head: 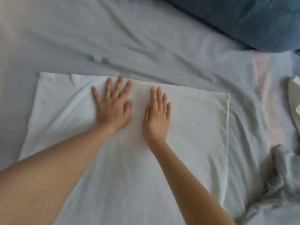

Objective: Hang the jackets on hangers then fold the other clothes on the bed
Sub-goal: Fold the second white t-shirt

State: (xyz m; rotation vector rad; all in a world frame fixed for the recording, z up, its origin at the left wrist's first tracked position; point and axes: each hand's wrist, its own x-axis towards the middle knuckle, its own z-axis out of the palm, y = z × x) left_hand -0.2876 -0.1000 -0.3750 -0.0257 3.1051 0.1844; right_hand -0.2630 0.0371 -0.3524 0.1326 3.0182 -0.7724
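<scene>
Left hand (pixel 112 105): flat, palm down, fingers spread and straight, pressing on the white cloth (pixel 194 127) near its far edge. Grasping nothing. Ring (pixel 114 94) on one finger. Forearm comes in from near left, angled up toward centre.

Right hand (pixel 156 114): also flat, palm down, fingers straight and held close together, resting on the same cloth just right of the left hand, not touching it. Nothing grasped. Forearm runs in from near right.

White cloth lies spread flat on the bed sheet (pixel 146 38), centre of view, hemmed edge on its right side, far edge straight across.

Far right: blue pillow (pixel 243 21) on the sheet. Right edge: pale crumpled garment (pixel 294 95), partly cut off. Near right: grey-blue rumpled cloth (pixel 279 176), well apart from the hands.
</scene>
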